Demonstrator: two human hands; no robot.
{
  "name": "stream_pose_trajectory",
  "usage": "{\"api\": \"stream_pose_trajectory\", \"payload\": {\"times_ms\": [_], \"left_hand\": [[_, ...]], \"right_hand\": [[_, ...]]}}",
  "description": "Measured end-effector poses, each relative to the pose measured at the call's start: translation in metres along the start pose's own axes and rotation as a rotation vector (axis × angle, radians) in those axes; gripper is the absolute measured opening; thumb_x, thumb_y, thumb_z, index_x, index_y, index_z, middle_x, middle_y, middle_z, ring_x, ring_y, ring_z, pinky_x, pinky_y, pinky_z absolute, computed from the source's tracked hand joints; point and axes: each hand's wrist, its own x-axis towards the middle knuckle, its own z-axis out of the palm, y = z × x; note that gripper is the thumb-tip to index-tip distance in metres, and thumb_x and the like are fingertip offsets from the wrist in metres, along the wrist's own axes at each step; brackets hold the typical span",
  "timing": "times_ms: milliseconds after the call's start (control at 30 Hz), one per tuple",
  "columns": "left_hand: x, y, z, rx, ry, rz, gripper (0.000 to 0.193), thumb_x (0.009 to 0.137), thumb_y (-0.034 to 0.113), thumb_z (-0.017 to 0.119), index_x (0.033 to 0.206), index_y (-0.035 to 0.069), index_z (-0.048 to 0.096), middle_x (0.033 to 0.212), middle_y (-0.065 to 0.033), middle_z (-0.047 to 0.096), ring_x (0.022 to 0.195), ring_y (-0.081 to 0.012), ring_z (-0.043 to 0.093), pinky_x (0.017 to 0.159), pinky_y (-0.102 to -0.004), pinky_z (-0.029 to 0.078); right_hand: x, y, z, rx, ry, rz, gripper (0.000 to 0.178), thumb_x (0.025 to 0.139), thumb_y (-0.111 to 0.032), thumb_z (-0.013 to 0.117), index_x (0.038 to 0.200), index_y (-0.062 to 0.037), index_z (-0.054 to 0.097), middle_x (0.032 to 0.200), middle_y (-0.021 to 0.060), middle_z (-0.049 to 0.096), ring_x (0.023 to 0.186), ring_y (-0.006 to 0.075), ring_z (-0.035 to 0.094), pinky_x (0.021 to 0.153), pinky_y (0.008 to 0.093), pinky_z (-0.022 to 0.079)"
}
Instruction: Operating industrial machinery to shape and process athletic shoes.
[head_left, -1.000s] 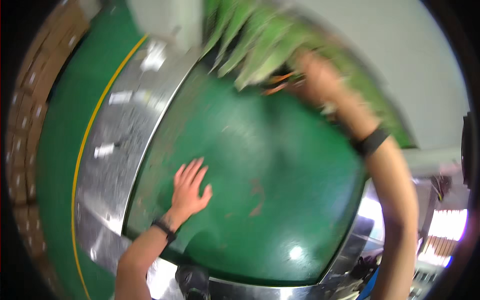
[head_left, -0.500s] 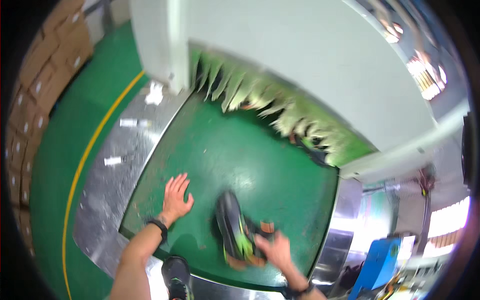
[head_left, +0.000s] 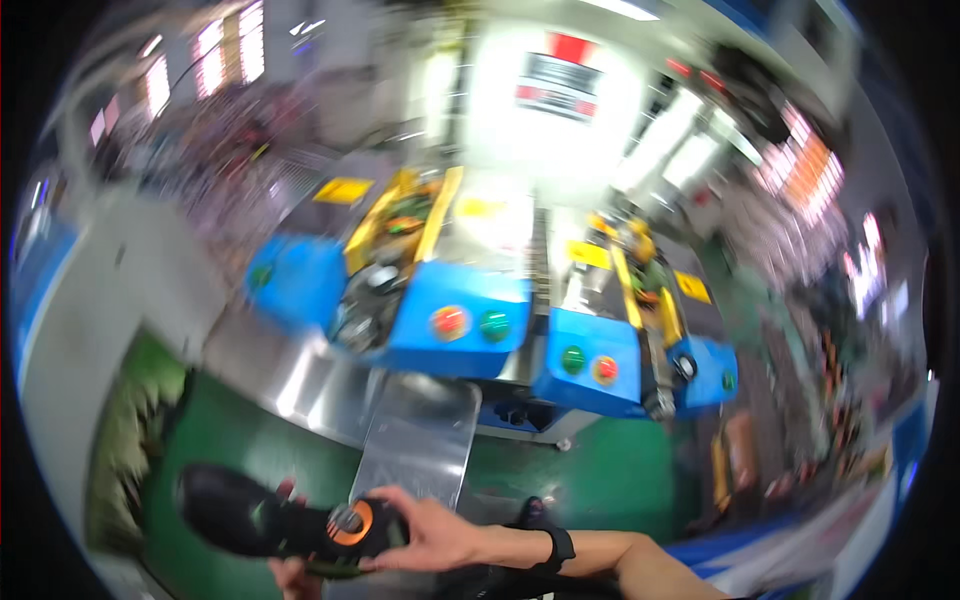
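Observation:
A black shoe (head_left: 235, 512) with an orange-rimmed opening is held low at the left, toe pointing left. Something silvery shows inside the opening. My right hand (head_left: 430, 532), with a black band on its wrist, is closed round the heel end. My left hand (head_left: 290, 578) grips the middle of the shoe from below, its fingertips showing at the far side; most of that hand is hidden behind the shoe.
Ahead stands a machine with blue housings (head_left: 460, 300), red and green buttons and yellow-edged bays. A metal shelf (head_left: 415, 440) juts toward me. At the left, a green fringed curtain (head_left: 125, 440) hangs on a grey cabinet. Much of the background is blurred.
My view has swung right from the green belt and curtain to the blue machine. The shoe is now lifted in both hands; earlier my left hand was open and only the right gripped it.

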Motion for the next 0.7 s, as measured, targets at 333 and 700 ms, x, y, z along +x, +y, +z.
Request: {"api": "stream_pose_trajectory", "payload": {"times_ms": [333,700], "left_hand": [[0.060,-0.198,0.307,0.277,0.031,-0.540,0.055,0.077,0.012,0.064,0.130,0.005,0.049,0.125,-0.0137,0.055,0.114,-0.0255,0.052,0.098,-0.0395,0.044],[0.324,-0.455,0.563,1.096,-0.515,-0.699,0.044,0.076,0.019,0.066,0.108,-0.008,0.051,0.100,-0.0187,0.056,0.085,-0.0272,0.056,0.072,-0.0403,0.048]], "right_hand": [[-0.208,0.175,-0.220,0.766,0.384,-0.206,0.059,0.083,-0.013,0.071,0.133,0.0012,0.042,0.121,0.0083,0.057,0.110,0.0151,0.054,0.096,0.0305,0.043],[-0.406,0.242,-0.330,1.015,1.538,-0.418,0.057,0.076,0.004,0.059,0.131,-0.0028,0.045,0.115,0.0149,0.061,0.105,0.0289,0.062,0.090,0.0423,0.053]]}}
